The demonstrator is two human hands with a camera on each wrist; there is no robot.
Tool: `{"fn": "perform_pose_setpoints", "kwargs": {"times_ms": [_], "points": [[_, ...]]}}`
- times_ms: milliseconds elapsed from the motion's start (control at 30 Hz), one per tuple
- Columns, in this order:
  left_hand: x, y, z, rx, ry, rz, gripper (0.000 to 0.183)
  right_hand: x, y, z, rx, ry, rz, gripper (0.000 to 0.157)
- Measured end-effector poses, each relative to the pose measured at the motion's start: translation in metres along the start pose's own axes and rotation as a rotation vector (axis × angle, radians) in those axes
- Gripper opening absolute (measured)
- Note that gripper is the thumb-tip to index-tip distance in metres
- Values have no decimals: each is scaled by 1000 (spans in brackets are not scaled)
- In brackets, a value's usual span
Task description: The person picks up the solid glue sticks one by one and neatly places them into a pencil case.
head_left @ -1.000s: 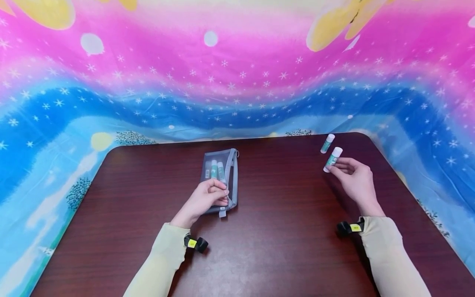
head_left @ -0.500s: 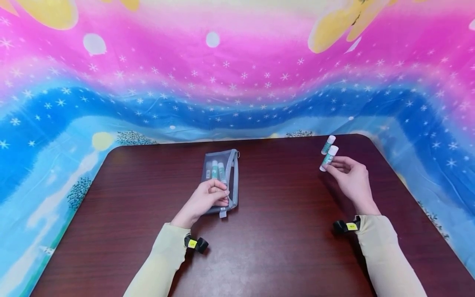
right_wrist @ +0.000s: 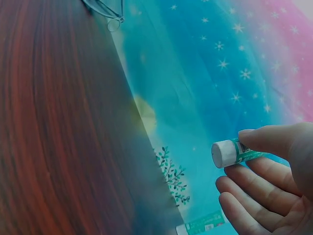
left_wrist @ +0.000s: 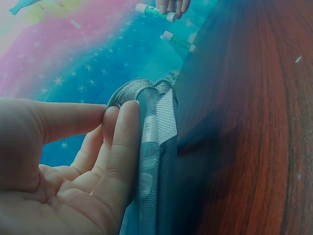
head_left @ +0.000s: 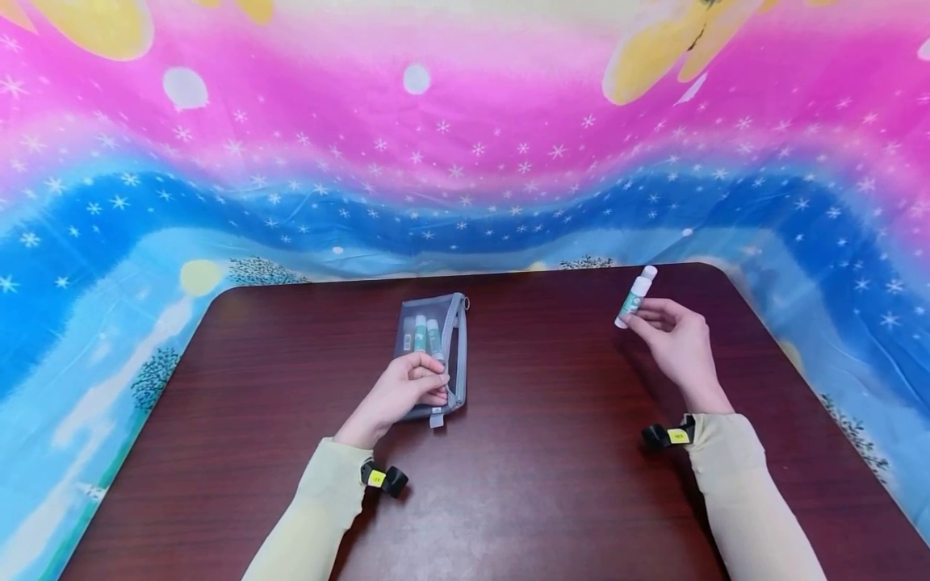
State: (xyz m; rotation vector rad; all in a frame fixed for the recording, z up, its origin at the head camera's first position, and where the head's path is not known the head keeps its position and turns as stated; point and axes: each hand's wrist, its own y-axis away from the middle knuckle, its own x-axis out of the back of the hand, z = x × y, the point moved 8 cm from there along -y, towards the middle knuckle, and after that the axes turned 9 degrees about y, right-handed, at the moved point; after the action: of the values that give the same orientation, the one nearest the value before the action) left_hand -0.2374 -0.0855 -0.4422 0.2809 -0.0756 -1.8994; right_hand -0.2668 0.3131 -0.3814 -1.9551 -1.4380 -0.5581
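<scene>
My left hand [head_left: 395, 394] pinches the zippered edge of a grey mesh pouch [head_left: 429, 306] between thumb and fingers. The pouch's zip gapes along its right side. Two green-and-white glue sticks [head_left: 420, 332] show through the mesh. In the left wrist view, the thumb and forefinger meet at the zipper tape [left_wrist: 129, 92]. On the right, my right hand [head_left: 679, 343] holds another glue stick [head_left: 632, 302] by its lower part, tilted with the white cap up. Behind it stands one more glue stick [right_wrist: 203, 225], mostly hidden in the head view, where its white cap [head_left: 650, 273] peeks out.
A dark red-brown wooden table [head_left: 538, 452] lies under both hands. Its far edge meets a pink and blue patterned cloth [head_left: 465, 161] hanging behind and at the sides. A ring zip pull [right_wrist: 114, 24] hangs at the pouch's far corner.
My right hand has moved left and slightly away from me with the glue stick, which now overlaps the standing one in the head view. The left hand has stayed on the pouch.
</scene>
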Motion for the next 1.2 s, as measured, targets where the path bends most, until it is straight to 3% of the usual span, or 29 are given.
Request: {"fn": "perform_pose_setpoints", "kwargs": {"times_ms": [1200], "points": [[1, -1, -3, -1, -8, -2, 17, -17, -15, -51, 60, -132, 23, 40]]}}
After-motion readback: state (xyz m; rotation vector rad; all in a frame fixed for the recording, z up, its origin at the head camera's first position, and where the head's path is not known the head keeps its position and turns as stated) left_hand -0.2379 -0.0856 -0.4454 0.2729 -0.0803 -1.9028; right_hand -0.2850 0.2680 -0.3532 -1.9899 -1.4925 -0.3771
